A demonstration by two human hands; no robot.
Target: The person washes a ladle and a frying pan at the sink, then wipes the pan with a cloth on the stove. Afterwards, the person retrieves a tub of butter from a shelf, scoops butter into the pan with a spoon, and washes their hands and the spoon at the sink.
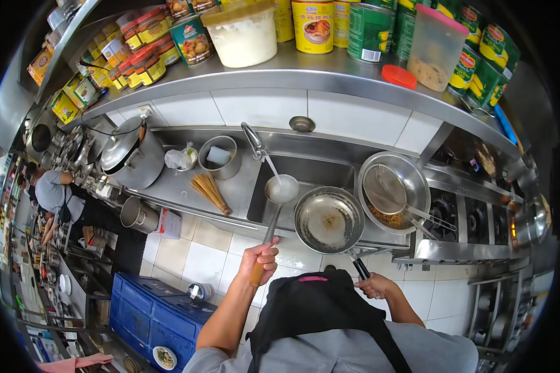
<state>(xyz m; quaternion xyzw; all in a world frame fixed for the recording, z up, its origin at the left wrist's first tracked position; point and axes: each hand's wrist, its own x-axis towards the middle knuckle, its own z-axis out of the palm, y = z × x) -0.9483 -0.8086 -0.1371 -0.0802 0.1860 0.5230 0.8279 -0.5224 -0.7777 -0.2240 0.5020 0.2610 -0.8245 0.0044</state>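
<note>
My left hand (259, 262) is closed round the wooden handle of a ladle (281, 188). Water runs from the curved faucet (253, 140) into the ladle's bowl, which looks frothy and full, above the sink (314, 176). At the black handle of a frying pan (328, 219), my right hand (376, 286) has its fingers wrapped round the end. The pan is held over the sink's front edge, to the right of the ladle. Its inside is wet-looking, with a brown patch in the middle.
Right of the sink, a steel bowl (420, 186) holds a strainer (384, 188) over brown bits. Gas burners (477, 213) lie further right. Left are a bundle of wooden sticks (210, 193), a small pot (220, 169) and a stockpot (131, 153). A co-worker (57, 196) stands far left.
</note>
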